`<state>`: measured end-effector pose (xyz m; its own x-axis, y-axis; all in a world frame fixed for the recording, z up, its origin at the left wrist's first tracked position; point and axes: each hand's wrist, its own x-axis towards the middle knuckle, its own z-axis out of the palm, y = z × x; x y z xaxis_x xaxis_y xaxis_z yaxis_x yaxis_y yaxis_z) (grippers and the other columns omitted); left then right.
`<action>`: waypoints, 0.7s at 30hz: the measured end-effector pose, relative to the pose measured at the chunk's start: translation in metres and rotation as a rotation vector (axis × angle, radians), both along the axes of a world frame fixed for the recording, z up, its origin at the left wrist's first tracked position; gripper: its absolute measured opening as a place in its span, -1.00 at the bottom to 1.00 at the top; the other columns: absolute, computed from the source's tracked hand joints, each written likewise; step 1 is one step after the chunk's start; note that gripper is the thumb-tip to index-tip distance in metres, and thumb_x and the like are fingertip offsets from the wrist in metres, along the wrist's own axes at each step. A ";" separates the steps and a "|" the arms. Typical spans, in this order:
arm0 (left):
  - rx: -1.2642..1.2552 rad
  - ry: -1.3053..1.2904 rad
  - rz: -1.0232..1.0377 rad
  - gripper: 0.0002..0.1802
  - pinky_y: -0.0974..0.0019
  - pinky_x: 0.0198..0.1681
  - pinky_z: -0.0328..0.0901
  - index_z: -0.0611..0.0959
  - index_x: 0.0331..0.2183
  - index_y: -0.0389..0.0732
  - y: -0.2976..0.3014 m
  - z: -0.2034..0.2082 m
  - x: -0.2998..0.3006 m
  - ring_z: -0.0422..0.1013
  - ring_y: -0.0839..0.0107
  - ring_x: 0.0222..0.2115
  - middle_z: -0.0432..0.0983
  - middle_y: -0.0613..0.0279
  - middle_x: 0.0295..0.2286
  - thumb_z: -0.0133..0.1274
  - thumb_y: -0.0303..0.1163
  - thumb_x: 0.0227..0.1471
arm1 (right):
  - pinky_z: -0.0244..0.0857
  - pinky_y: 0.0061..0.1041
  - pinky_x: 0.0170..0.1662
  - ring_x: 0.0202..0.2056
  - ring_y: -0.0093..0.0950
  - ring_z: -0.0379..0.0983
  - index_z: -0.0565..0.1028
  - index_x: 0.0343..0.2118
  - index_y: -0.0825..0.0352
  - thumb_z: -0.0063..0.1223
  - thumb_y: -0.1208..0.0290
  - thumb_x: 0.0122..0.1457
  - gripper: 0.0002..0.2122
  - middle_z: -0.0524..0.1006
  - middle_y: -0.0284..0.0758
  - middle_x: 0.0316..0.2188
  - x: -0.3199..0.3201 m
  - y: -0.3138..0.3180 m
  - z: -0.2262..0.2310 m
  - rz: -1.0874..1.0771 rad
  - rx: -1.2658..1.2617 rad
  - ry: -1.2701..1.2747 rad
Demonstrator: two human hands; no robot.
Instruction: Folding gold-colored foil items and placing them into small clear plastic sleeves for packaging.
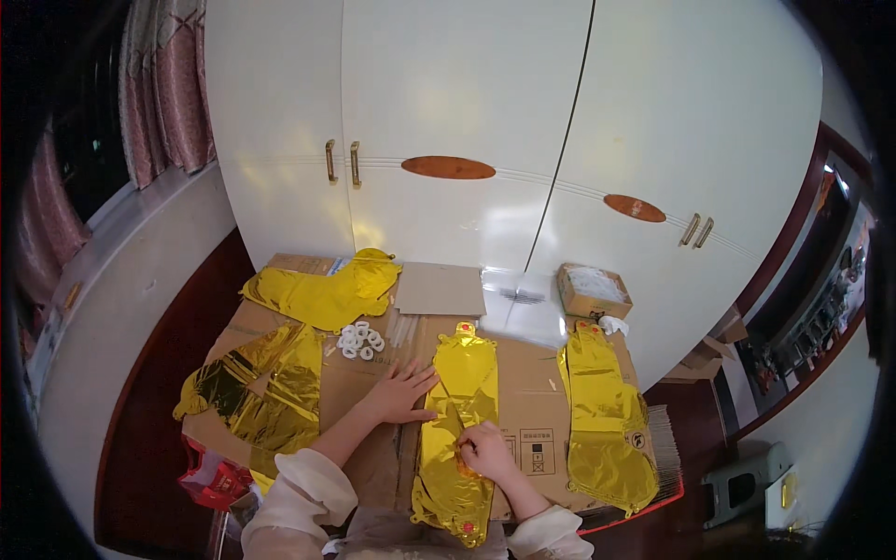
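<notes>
A flat gold foil balloon (454, 373) lies lengthwise before me on the cardboard, with a small red spot at each end. My left hand (401, 393) rests flat at its left edge, fingers spread toward the foil. Lower down, my right hand (487, 450) is closed over the middle of the same balloon, fingertips curled down onto the foil. Whatever those fingers pinch is hidden; an orange-red tint shows on the foil just beneath them. More gold foil balloons lie around: one at the far left (322, 291), one at the near left (280, 387), another at the right (602, 420).
White rings (359, 340) are heaped left of the middle, beside clear strips (403, 329). Behind stand a grey card (441, 291), a clear plastic sheet (523, 313) and a small box (595, 289) of white pieces. A red bag (215, 478) hangs near left. White cabinets (448, 84) border the back.
</notes>
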<state>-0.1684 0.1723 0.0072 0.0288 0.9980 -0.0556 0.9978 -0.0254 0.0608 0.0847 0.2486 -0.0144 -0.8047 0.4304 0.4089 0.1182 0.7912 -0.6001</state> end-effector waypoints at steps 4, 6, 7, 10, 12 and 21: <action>-0.045 0.022 0.007 -0.02 -0.23 0.30 -0.29 0.10 0.29 -0.01 0.003 0.005 -0.002 -0.24 0.04 0.33 -0.08 0.25 0.31 -0.25 0.43 0.04 | 0.32 -0.30 -0.20 -0.35 -0.23 0.42 0.51 -0.49 0.31 0.07 0.54 -0.11 -0.92 0.53 -0.25 -0.50 -0.001 0.000 -0.001 0.002 0.007 -0.021; -0.037 0.012 0.000 0.01 -0.23 0.30 -0.30 0.10 0.29 0.00 0.004 0.004 -0.003 -0.24 0.04 0.33 -0.08 0.25 0.31 -0.23 0.46 0.01 | 0.32 -0.31 -0.20 -0.35 -0.23 0.42 0.51 -0.49 0.31 0.07 0.54 -0.11 -0.92 0.53 -0.25 -0.50 0.001 0.000 -0.002 -0.003 0.011 -0.028; -0.033 0.008 -0.003 0.02 -0.23 0.30 -0.31 0.10 0.29 0.01 0.006 0.004 -0.004 -0.24 0.04 0.33 -0.08 0.25 0.31 -0.22 0.47 -0.01 | 0.33 -0.31 -0.21 -0.35 -0.23 0.41 0.52 -0.49 0.31 0.07 0.54 -0.11 -0.92 0.53 -0.25 -0.51 0.000 0.001 0.000 -0.007 0.013 -0.022; -0.029 0.024 -0.005 0.07 -0.23 0.31 -0.33 0.11 0.29 0.02 0.002 0.002 -0.004 -0.24 0.04 0.33 -0.07 0.25 0.31 -0.18 0.50 -0.07 | 0.32 -0.30 -0.20 -0.36 -0.23 0.41 0.51 -0.49 0.31 0.06 0.54 -0.11 -0.92 0.53 -0.25 -0.51 0.000 -0.002 0.002 -0.005 -0.003 -0.031; -0.032 0.025 -0.010 0.11 -0.24 0.30 -0.31 0.09 0.30 0.01 0.003 0.001 -0.007 -0.27 0.03 0.33 -0.11 0.24 0.31 -0.12 0.50 -0.11 | 0.31 -0.30 -0.19 -0.36 -0.22 0.41 0.49 -0.49 0.31 0.06 0.54 -0.11 -0.93 0.53 -0.25 -0.50 -0.001 -0.002 0.002 -0.004 -0.005 -0.031; -0.091 0.002 -0.003 0.24 -0.26 0.29 -0.34 0.08 0.30 0.00 0.002 0.016 -0.002 -0.32 0.00 0.33 -0.14 0.22 0.32 0.03 0.51 -0.26 | 0.31 -0.28 -0.21 -0.37 -0.22 0.40 0.49 -0.49 0.31 0.06 0.55 -0.12 -0.92 0.51 -0.25 -0.52 -0.001 0.000 0.000 -0.014 -0.012 -0.029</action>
